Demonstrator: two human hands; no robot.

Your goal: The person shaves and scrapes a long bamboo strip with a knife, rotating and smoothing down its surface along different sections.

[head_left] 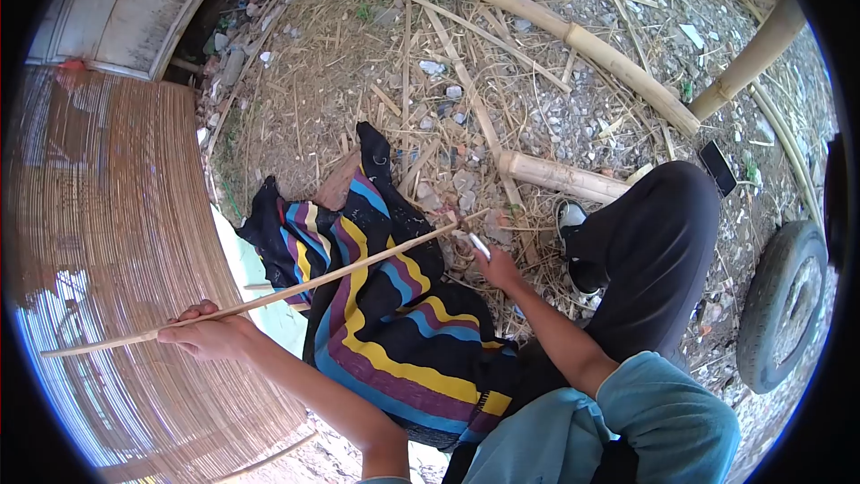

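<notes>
My left hand [208, 333] is closed around a long, thin bamboo strip [331, 278] near its left end. The strip slants up to the right across a black cloth [403, 341] with yellow, purple and blue stripes, which lies draped over my left leg. By the strip's far end, my right hand [498, 269] is closed on a short, pale blade [481, 246]. The blade points up and left, a little below the strip's tip. Whether the two touch is hard to tell, and the blade's handle is hidden in my fist.
A woven reed screen [107, 215] stands on the left. Thick bamboo poles [618, 63] lie across the rubble ahead, with a shorter bamboo piece [564, 177] nearer my right knee [672, 215]. A phone-like black object [717, 168] and a tyre [784, 305] are on the right.
</notes>
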